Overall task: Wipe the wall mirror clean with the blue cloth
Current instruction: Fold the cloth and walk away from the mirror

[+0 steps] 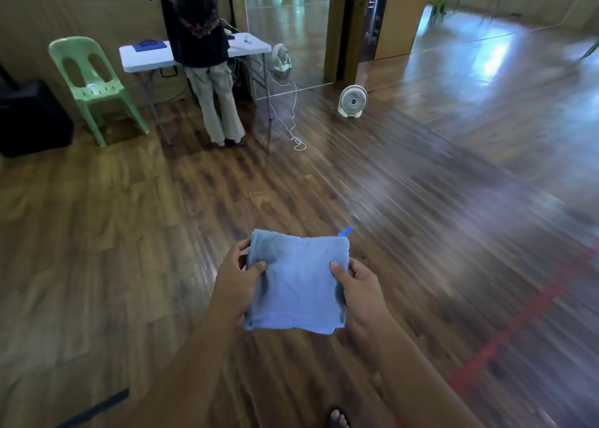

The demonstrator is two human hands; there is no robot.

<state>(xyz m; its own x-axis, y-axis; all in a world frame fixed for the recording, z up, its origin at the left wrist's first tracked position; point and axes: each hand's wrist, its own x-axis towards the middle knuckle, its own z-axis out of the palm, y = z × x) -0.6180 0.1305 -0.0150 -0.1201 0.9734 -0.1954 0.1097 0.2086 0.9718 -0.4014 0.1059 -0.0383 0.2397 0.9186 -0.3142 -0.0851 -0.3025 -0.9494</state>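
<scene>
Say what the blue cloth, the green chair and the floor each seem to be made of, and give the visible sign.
The blue cloth: probably terry or microfibre; matte, fuzzy nap, limp folds. The green chair: moulded plastic; smooth, slight sheen, one piece with cut-outs. The floor: wood or wood-look laminate planks; glossy, grain streaks, light glare.

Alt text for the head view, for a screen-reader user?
The left hand and right hand hold a folded light-blue cloth by its side edges over a dark wood floor. Ahead is a wall mirror, a round white floor fan near it; to its left, a person in black stands at a white folding table beside a green plastic chair.
</scene>
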